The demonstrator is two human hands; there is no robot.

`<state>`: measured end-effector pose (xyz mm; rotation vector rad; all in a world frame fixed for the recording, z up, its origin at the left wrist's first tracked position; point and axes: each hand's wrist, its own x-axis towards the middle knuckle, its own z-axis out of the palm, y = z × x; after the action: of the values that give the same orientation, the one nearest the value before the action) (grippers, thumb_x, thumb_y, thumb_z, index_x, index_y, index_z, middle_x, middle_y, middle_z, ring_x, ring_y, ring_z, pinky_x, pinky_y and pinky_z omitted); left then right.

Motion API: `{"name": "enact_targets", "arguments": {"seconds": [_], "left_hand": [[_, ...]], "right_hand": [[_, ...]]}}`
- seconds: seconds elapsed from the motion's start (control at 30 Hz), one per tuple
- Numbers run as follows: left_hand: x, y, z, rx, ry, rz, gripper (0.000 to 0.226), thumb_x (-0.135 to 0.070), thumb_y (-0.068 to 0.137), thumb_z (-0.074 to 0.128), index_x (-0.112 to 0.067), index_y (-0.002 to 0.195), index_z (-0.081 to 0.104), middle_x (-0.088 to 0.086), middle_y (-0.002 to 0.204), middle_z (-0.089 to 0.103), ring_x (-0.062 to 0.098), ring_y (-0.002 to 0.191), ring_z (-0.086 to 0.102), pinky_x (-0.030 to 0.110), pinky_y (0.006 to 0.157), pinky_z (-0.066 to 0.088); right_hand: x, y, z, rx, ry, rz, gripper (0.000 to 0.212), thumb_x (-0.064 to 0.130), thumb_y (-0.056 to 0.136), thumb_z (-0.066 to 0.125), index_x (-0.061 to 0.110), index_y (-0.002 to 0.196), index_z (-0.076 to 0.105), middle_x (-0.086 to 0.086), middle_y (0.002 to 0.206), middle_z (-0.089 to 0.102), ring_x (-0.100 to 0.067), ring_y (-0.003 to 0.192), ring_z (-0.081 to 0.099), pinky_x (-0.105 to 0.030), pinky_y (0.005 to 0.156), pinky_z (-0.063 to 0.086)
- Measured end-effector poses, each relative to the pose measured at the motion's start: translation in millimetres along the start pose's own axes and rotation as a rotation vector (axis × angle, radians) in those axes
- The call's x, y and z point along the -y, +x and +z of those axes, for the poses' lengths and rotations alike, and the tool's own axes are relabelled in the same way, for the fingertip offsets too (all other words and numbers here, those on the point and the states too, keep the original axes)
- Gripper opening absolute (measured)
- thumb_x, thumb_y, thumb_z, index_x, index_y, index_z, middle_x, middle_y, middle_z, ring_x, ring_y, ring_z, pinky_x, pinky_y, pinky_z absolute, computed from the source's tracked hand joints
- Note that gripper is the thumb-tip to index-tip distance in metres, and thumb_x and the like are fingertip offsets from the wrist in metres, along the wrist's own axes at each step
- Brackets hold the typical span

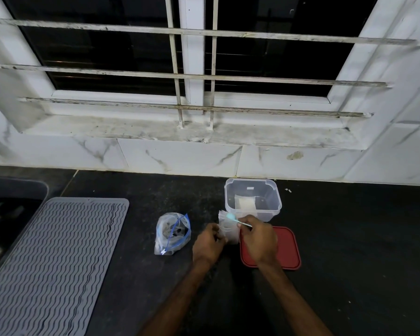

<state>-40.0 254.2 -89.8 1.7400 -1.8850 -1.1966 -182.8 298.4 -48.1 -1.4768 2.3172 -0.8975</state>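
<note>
My left hand grips a small clear plastic bag held upright over the dark counter. My right hand pinches a small spoon with a light blue bowl and a white handle, its bowl at the mouth of that bag. Just behind stands an open clear plastic container with a white packet inside. Its red lid lies flat on the counter under my right hand. A zip-lock bag with a blue seal sits to the left of my hands, with dark bits inside.
A grey ribbed drying mat covers the counter's left part, with a sink beyond it at the far left. A marble-tiled wall and a barred window sill run along the back.
</note>
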Motion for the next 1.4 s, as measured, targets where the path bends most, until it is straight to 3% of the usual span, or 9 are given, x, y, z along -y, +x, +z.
{"name": "enact_targets", "arguments": {"seconds": [0.1, 0.2, 0.33, 0.4, 0.5, 0.77, 0.97, 1.17, 1.4], "left_hand": [[3, -5, -6, 0.001, -0.028, 0.034, 0.041, -0.042, 0.080, 0.069, -0.032, 0.115, 0.051, -0.015, 0.098, 0.064, 0.007, 0.092, 0.063, 0.034, 0.082, 0.053], [9, -16, -25, -0.098, -0.101, 0.099, 0.046, -0.039, 0.081, 0.070, -0.027, 0.121, 0.050, -0.015, 0.101, 0.060, 0.001, 0.093, 0.058, 0.028, 0.083, 0.051], [28, -21, -74, -0.514, 0.036, 0.173, 0.038, -0.026, 0.085, 0.069, -0.017, 0.119, 0.055, -0.002, 0.115, 0.054, 0.015, 0.107, 0.051, 0.034, 0.088, 0.048], [38, -13, -95, -0.603, 0.105, 0.111, 0.046, -0.027, 0.083, 0.070, -0.016, 0.124, 0.052, 0.006, 0.123, 0.051, 0.024, 0.112, 0.048, 0.040, 0.089, 0.048], [51, 3, -108, -0.538, 0.110, -0.064, 0.064, -0.036, 0.081, 0.072, -0.009, 0.133, 0.046, 0.016, 0.134, 0.045, 0.034, 0.123, 0.042, 0.046, 0.096, 0.041], [87, 28, -92, -0.144, 0.146, -0.365, 0.086, -0.062, 0.071, 0.071, -0.007, 0.131, 0.044, 0.015, 0.133, 0.049, 0.032, 0.127, 0.043, 0.038, 0.103, 0.036], [79, 27, -93, -0.146, 0.147, -0.317, 0.047, -0.043, 0.088, 0.060, -0.013, 0.125, 0.058, 0.011, 0.125, 0.061, 0.028, 0.116, 0.057, 0.032, 0.092, 0.045], [65, 24, -101, -0.159, 0.080, -0.317, 0.034, -0.026, 0.089, 0.061, -0.010, 0.118, 0.056, 0.012, 0.118, 0.063, 0.027, 0.107, 0.062, 0.035, 0.085, 0.050], [62, 23, -99, -0.186, -0.056, -0.296, 0.024, -0.016, 0.093, 0.054, -0.009, 0.114, 0.045, 0.008, 0.104, 0.058, 0.018, 0.087, 0.056, 0.030, 0.070, 0.044]], "right_hand": [[5, 3, 0, -0.004, 0.372, 0.108, 0.007, 0.018, 0.081, 0.074, 0.024, 0.085, 0.072, 0.011, 0.076, 0.072, -0.007, 0.067, 0.068, -0.036, 0.065, 0.058], [22, 2, 0, 0.103, 0.512, 0.094, 0.009, 0.011, 0.083, 0.073, 0.019, 0.087, 0.073, 0.007, 0.082, 0.074, -0.008, 0.069, 0.070, -0.032, 0.063, 0.059], [57, 4, 25, 0.271, 0.487, 0.031, 0.007, 0.010, 0.088, 0.067, 0.015, 0.087, 0.071, 0.002, 0.081, 0.074, -0.007, 0.060, 0.067, -0.021, 0.056, 0.054], [71, 6, 47, 0.362, 0.399, -0.019, 0.007, 0.014, 0.087, 0.067, 0.021, 0.086, 0.070, 0.004, 0.080, 0.073, -0.007, 0.061, 0.067, -0.027, 0.061, 0.057], [82, 8, 77, 0.475, 0.301, -0.027, 0.004, 0.021, 0.086, 0.068, 0.024, 0.087, 0.072, 0.007, 0.083, 0.073, -0.006, 0.070, 0.068, -0.034, 0.072, 0.060], [84, 23, 93, 0.481, 0.145, 0.039, 0.014, 0.020, 0.079, 0.062, 0.025, 0.068, 0.068, 0.006, 0.068, 0.072, -0.008, 0.059, 0.066, -0.037, 0.067, 0.059], [93, 23, 90, 0.476, -0.184, -0.181, 0.015, 0.025, 0.091, 0.058, 0.021, 0.098, 0.070, -0.001, 0.094, 0.072, -0.020, 0.085, 0.068, -0.034, 0.075, 0.056], [99, 19, 96, 0.626, -0.574, -0.289, 0.023, 0.018, 0.095, 0.056, 0.014, 0.117, 0.058, -0.009, 0.112, 0.065, -0.026, 0.099, 0.065, -0.037, 0.080, 0.053], [87, 11, 107, 0.583, -0.444, -0.189, 0.020, 0.020, 0.093, 0.059, 0.015, 0.111, 0.066, -0.006, 0.108, 0.069, -0.023, 0.097, 0.066, -0.037, 0.085, 0.055]]}}
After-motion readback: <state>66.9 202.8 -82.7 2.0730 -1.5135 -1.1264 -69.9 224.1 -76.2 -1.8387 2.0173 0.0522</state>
